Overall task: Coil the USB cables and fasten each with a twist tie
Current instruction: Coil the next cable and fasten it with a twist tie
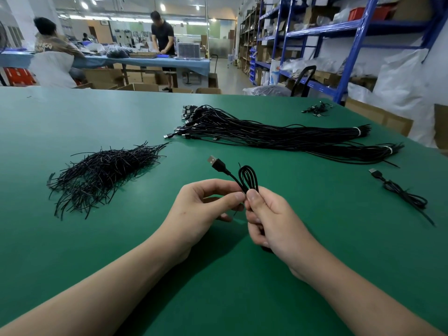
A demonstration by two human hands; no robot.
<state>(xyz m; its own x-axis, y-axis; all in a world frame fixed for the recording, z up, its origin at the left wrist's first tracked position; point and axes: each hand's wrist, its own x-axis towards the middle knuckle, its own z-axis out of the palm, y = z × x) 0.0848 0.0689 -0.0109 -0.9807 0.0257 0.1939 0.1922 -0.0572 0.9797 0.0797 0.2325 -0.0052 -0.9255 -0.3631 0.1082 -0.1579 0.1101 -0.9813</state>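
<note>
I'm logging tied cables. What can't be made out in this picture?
Head view only:
- Whether the coiled USB cable is fastened yet: its neck is covered by the thumbs of the left hand and right hand, which pinch there.
- The coil's lower part and far end: hidden inside the right hand.
- The small black cluster at the far right of the green table: too small to identify.

A thin black USB cable point(247, 177), wound into a small oval coil, stands upright with its plug pointing up-left. Left of it lies a loose heap of black wire twist ties point(101, 173). Beyond it lie long banded bundles of straight black cables point(266, 134).
</note>
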